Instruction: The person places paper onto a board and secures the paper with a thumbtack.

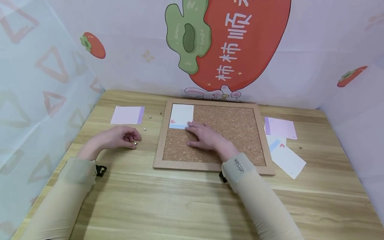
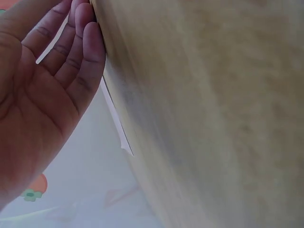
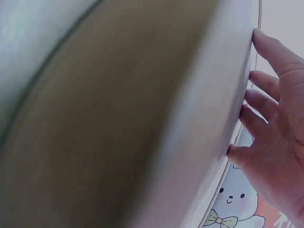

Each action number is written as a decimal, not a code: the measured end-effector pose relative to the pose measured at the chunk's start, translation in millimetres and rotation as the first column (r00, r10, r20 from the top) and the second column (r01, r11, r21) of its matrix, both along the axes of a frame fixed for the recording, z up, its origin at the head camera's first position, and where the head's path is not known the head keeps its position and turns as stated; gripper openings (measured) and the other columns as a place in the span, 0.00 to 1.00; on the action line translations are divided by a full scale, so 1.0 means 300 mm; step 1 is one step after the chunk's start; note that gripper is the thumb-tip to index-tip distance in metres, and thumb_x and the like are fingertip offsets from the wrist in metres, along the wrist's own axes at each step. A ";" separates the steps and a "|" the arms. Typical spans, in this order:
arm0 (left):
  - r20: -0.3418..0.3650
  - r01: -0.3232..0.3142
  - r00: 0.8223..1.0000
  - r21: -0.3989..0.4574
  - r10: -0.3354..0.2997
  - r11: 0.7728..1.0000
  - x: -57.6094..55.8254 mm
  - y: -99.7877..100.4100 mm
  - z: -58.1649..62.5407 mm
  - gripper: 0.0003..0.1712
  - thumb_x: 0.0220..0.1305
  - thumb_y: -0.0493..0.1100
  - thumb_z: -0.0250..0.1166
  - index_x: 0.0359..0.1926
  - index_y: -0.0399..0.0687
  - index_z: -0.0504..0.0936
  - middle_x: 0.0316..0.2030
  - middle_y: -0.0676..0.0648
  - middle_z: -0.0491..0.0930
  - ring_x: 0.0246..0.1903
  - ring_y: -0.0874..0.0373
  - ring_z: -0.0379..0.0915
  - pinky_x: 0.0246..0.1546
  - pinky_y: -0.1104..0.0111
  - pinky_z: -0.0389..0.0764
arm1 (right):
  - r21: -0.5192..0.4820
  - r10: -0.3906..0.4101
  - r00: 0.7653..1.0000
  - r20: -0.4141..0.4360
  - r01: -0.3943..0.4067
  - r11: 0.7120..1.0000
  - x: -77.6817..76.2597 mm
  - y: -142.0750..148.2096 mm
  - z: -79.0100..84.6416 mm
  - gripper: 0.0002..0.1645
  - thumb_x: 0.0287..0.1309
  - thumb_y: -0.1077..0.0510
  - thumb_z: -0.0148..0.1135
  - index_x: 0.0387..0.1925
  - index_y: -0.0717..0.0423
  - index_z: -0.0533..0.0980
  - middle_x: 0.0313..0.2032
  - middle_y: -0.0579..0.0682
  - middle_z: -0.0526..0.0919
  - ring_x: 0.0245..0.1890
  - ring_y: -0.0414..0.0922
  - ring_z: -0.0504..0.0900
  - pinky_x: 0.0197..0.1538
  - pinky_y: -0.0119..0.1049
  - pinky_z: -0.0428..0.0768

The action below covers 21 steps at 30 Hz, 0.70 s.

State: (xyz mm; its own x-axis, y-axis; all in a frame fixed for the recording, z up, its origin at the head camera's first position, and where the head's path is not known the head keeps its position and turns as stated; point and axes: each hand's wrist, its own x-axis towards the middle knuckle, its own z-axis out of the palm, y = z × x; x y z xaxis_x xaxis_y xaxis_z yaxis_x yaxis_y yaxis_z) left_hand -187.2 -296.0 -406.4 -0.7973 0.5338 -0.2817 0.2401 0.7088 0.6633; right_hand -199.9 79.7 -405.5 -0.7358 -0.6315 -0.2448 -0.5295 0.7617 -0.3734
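Note:
My left hand is at the table's left with its fingers curled, and a small shiny thumbtack shows between thumb and index fingertip. In the left wrist view the fingertips are close to the wood; the tack is hidden there. On the framed cork board, my right hand rests with fingers spread. Its fingertips touch the lower right corner of a white card with a blue strip, which lies at the board's upper left. The right wrist view shows the fingertips pressing down on the surface.
Two more small tacks, one nearer and one farther, lie left of the board. A pink card with a purple strip is beyond the left hand. Right of the board, a pink card and white cards overlap. Printed cloth walls enclose the table.

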 end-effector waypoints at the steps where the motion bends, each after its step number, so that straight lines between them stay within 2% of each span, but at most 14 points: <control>1: 0.008 0.005 1.000 0.001 -0.005 1.000 -0.003 -0.001 -0.002 0.13 0.58 0.39 0.73 0.44 0.45 0.83 0.38 0.48 0.83 0.37 0.61 0.76 0.41 0.74 0.81 | 0.000 0.001 1.000 0.003 -0.001 1.000 0.001 0.001 -0.002 0.41 0.68 0.40 0.58 0.76 0.51 0.59 0.79 0.51 0.54 0.80 0.47 0.49 0.80 0.57 0.47; 6: 0.016 0.037 0.999 0.004 -0.037 0.999 -0.010 -0.002 -0.005 0.08 0.60 0.38 0.72 0.41 0.47 0.84 0.34 0.50 0.84 0.33 0.63 0.77 0.37 0.74 0.80 | -0.010 -0.004 1.000 0.006 0.004 1.000 0.002 0.001 -0.007 0.41 0.68 0.39 0.58 0.76 0.49 0.59 0.79 0.50 0.54 0.80 0.46 0.49 0.80 0.57 0.47; 12: 0.007 0.041 0.999 -0.018 -0.041 0.999 -0.014 -0.002 -0.001 0.06 0.60 0.41 0.72 0.39 0.51 0.86 0.33 0.52 0.85 0.32 0.64 0.77 0.36 0.74 0.79 | -0.015 -0.014 1.000 0.013 0.014 1.000 0.000 0.002 -0.009 0.41 0.68 0.40 0.58 0.76 0.48 0.59 0.79 0.49 0.53 0.80 0.46 0.48 0.80 0.56 0.45; 21: -0.039 0.057 0.997 -0.046 -0.059 0.997 -0.027 -0.007 -0.011 0.05 0.58 0.44 0.74 0.36 0.55 0.87 0.33 0.55 0.87 0.32 0.68 0.79 0.37 0.76 0.80 | -0.033 -0.012 1.000 0.017 0.012 0.999 0.001 0.004 -0.010 0.41 0.68 0.40 0.58 0.76 0.49 0.59 0.79 0.49 0.53 0.80 0.46 0.48 0.80 0.56 0.44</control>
State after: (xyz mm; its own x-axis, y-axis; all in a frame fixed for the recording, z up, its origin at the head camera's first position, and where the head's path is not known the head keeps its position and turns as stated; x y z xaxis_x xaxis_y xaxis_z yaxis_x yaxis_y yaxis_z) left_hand -195.3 -298.2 -409.7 -0.7767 0.5669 -0.2747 0.3076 0.7219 0.6199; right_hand -199.8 81.1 -408.6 -0.7392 -0.6306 -0.2365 -0.5137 0.7550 -0.4075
